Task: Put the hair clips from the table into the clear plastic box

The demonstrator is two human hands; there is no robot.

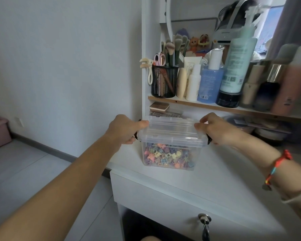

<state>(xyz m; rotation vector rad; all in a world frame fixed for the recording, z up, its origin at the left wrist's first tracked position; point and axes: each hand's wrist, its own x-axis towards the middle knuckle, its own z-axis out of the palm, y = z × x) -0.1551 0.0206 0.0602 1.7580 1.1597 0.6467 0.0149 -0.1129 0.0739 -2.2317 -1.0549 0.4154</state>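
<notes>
The clear plastic box (pixel 170 143), full of hair clips (pixel 167 156), stood on the white table (pixel 215 180). Its lid (pixel 170 129) was pinched by curled fingers, left hand (pixel 125 129) at 9 o'clock, right hand (pixel 214 129) at 3 o'clock. Closing seemed under way; the dark latches (pixel 209 139) would need snapping shut.

Your left hand (pixel 123 129) grips the left end of the clear plastic box (pixel 169 146), with the thumb lying on the lid (pixel 170 126) and the fingers curled under the rim. Your right hand (pixel 215 128) holds the right end, thumb tip on the lid's edge, beside a dark latch (pixel 209 139). The lid sits on the box, which stands on the white table (pixel 207 180). Many-coloured hair clips (pixel 167 157) fill its lower half. Behind it, a shelf (pixel 207 105) carries a black mesh cup (pixel 164 82) of brushes and a row of bottles (pixel 209 84). A key (pixel 204 219) hangs in the drawer lock. A red braided bracelet (pixel 276 168) circles your right wrist.
</notes>
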